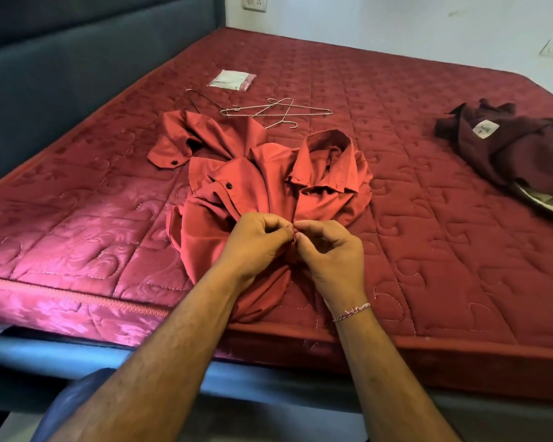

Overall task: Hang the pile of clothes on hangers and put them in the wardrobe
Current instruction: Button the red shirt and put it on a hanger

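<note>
Our left hand (256,237) and right hand (329,247) meet at frame centre, fingers of both pinching the front of the crumpled rust-red button shirt (262,183) on the maroon quilted mattress (428,234), thin wire hangers (268,111) beyond it, a dark maroon garment pile (517,148) at right.

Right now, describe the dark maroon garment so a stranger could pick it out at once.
Start from the red quilted mattress and look to its far right side, away from both hands. There the dark maroon garment lies crumpled on something pale. Unlike the brighter red shirt lying in the middle, it is much darker and shows a small white label on top.
</note>
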The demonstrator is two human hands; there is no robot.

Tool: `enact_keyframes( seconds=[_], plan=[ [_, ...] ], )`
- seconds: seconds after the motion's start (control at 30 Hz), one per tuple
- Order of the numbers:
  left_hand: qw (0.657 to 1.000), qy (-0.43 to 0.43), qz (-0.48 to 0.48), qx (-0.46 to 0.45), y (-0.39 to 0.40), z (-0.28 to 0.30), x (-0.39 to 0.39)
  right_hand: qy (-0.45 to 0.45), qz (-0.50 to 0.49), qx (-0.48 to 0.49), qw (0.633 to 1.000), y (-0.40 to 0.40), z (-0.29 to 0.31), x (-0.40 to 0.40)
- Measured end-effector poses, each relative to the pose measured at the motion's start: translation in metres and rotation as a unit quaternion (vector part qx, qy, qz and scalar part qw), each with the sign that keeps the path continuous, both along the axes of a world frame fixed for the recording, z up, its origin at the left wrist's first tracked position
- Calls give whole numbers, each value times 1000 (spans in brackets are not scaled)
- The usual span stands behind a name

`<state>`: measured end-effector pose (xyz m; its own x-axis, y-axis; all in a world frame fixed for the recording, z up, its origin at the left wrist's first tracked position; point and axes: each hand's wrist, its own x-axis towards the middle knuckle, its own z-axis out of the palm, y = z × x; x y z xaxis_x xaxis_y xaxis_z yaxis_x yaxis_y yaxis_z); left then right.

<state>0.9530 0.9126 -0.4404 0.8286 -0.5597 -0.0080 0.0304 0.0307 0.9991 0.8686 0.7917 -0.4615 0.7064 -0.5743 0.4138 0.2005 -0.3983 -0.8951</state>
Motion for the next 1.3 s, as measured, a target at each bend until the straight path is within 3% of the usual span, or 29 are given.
enact_keyframes(
  seconds=[0.23,0.43,0.57,0.63,0.7,0.77,0.83,0.9,0.97,1.07,1.17,1.3],
  plan=[
    [999,-5,22,-38,1,-7,-3,6,-41,-95,995,5,1,-2],
    [998,-39,28,-27,1,-8,-3,1,6,74,997,7,3,-3],
    [997,-63,8,-32,2,-8,-4,-3,74,234,969,3,12,-6],
    [997,-65,15,-36,2,-7,-6,-6,90,264,960,2,14,-6],
    [994,-86,58,-33,1,-8,-5,-5,76,191,979,4,12,-5],
    [984,-128,122,-16,0,-11,-3,17,58,49,997,7,9,-5],
    [972,-163,166,1,-1,-11,-2,42,31,-77,996,10,5,-5],
    [957,-229,176,40,1,-2,2,38,-10,-133,990,11,8,-6],
    [934,-324,110,105,4,20,18,21,-14,-100,995,2,21,-6],
    [892,-387,-117,199,13,78,56,28,37,-62,997,-37,61,-12],
    [852,-331,-322,247,30,140,86,110,137,-123,977,-84,123,-21],
    [837,-266,-411,245,40,182,132,171,217,-130,952,-121,196,-20]
  ],
)
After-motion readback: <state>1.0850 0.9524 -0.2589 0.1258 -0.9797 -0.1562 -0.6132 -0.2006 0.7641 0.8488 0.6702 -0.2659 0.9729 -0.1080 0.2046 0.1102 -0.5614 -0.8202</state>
